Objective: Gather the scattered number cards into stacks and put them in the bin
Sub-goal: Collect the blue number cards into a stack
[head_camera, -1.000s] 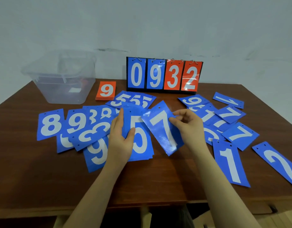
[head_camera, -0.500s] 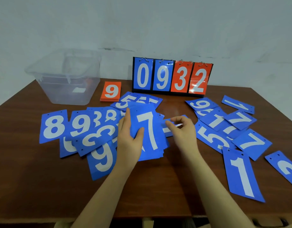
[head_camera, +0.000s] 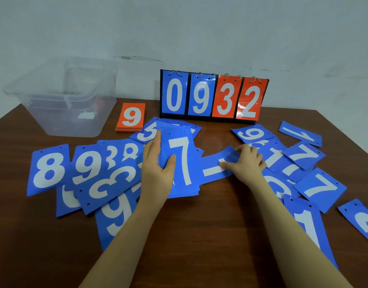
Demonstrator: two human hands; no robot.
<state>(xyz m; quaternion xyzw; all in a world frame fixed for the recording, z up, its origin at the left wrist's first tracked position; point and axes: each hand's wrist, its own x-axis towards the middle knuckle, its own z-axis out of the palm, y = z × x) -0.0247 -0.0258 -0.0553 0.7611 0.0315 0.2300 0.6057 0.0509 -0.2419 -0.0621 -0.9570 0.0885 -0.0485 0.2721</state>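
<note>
Blue number cards lie scattered over the brown table (head_camera: pixel 210 235). My left hand (head_camera: pixel 157 169) grips a stack of blue cards (head_camera: pixel 184 183) with a 7 on top, thumb across its face. To the right of the stack, my right hand (head_camera: pixel 245 163) pinches a sideways blue 1 card (head_camera: pixel 214 169) that lies on the table. The clear plastic bin (head_camera: pixel 60 98) stands at the back left, with something red and white dimly visible inside. An orange stack topped by a 9 (head_camera: pixel 131 117) sits beside the bin.
A flip scoreboard (head_camera: pixel 213 96) reading 0932 stands at the back centre. Loose blue cards overlap at the left, among them an 8 (head_camera: pixel 47 169) and a 9 (head_camera: pixel 88 163). More lie at the right, including a 7 (head_camera: pixel 320 188). The wall is close behind.
The 7 card went from my right hand onto the stack in my left hand. My right hand then moved right and took hold of the sideways 1 card.
</note>
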